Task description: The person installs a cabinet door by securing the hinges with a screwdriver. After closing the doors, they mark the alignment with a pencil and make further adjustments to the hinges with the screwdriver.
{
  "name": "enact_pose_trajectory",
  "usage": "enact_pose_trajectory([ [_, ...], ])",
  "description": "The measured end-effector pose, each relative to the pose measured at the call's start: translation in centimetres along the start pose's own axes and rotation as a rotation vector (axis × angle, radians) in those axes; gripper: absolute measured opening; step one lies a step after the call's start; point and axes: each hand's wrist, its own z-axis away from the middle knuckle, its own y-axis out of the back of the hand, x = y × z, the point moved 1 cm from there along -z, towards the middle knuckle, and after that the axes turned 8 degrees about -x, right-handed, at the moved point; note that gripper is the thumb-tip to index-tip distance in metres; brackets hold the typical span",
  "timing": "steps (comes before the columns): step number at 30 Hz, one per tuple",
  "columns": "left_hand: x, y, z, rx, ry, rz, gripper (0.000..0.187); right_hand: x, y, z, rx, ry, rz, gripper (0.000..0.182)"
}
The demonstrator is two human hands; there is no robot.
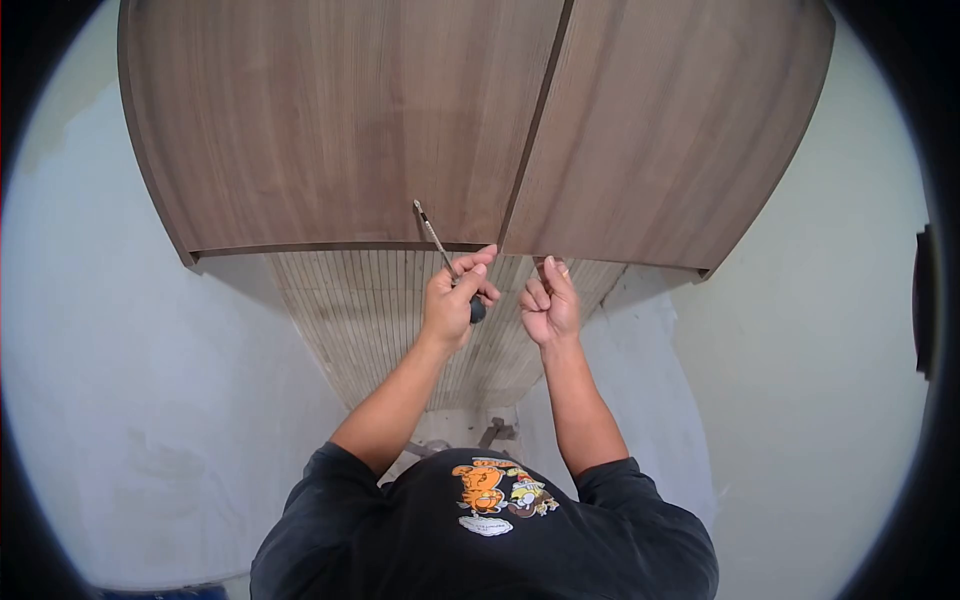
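Note:
My left hand [453,300] is closed on a screwdriver [434,236], its dark handle end showing below the fingers and its shaft slanting up to the left in front of a wooden door. One finger reaches to the lower edge of the left door [330,140], near the gap between the doors. To the right, my right hand [550,302] is closed with its thumb and index finger raised at the lower edge of the right door [650,150]. Whatever lies between those fingers is too small to make out.
A ribbed panel [350,310] lies below the cabinet. Pale walls [150,380] stand at both sides. A dark object [922,305] is on the right wall. Grey pieces [497,432] show beyond my shirt, and something blue [165,593] is at the bottom left.

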Motion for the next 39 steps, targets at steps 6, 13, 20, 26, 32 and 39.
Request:
enact_pose_trajectory([
  [6, 0.3, -0.3, 0.5, -0.002, -0.008, -0.050, 0.017, 0.9, -0.7, -0.2, 0.042, -0.029, 0.049, 0.005],
  [13, -1.5, 0.7, 4.4, -0.121, 0.170, -0.585, 0.035, 3.7, -0.8, 4.7, 0.058, -0.183, 0.507, 0.023],
  [20, -8.2, 1.3, 5.7, -0.204, 0.210, -0.881, 0.030, 3.6, 3.7, 9.0, 0.243, -0.152, 0.412, 0.025],
  [26, -1.3, -7.3, 2.1, -0.751, -0.193, -0.956, 0.027, -4.1, 6.5, 12.3, 0.263, 0.051, 0.717, 0.029],
  [32, 5.4, -22.2, 2.9, -1.639, -0.413, -0.086, 0.021, -16.6, 3.5, 21.3, 0.470, 0.511, 1.117, 0.024],
  [39, 2.1, -30.4, 6.6, -1.460, -0.429, 0.437, 0.018, -29.5, -2.4, 32.1, 0.188, 1.224, 1.399, 0.034],
])
